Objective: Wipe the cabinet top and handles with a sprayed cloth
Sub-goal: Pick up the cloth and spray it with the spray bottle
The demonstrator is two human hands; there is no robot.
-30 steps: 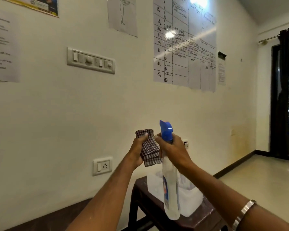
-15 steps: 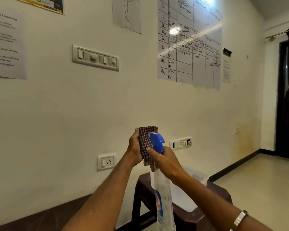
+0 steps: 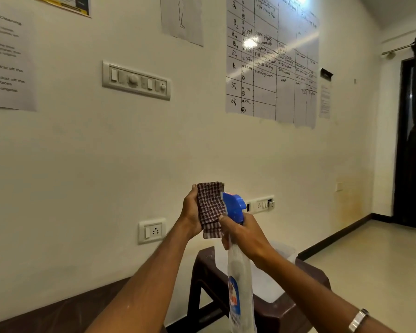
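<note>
Your left hand [image 3: 192, 213] holds the folded brown-and-white checked cloth [image 3: 210, 207] upright, thumb at its top edge and the cloth against your palm, raised in front of the cream wall; the grip covers only the left edge, so the free lower layers could flop away and catch little spray; just to its right, your right hand [image 3: 246, 235] is curled round the neck of the clear plastic spray bottle with the blue trigger head [image 3: 234, 206], a finger lying by the trigger, nozzle almost touching the fabric; at that closeness the liquid may soak one patch and drip down, and if the nozzle tilts past the cloth the mist would land on the wall or the white wall socket [image 3: 152, 230]; below the bottle stand the dark brown plastic stool [image 3: 305, 306] and the white plastic tub [image 3: 283, 253] on it, where drips would fall; no cabinet is in view, so you have wiping ahead.
</note>
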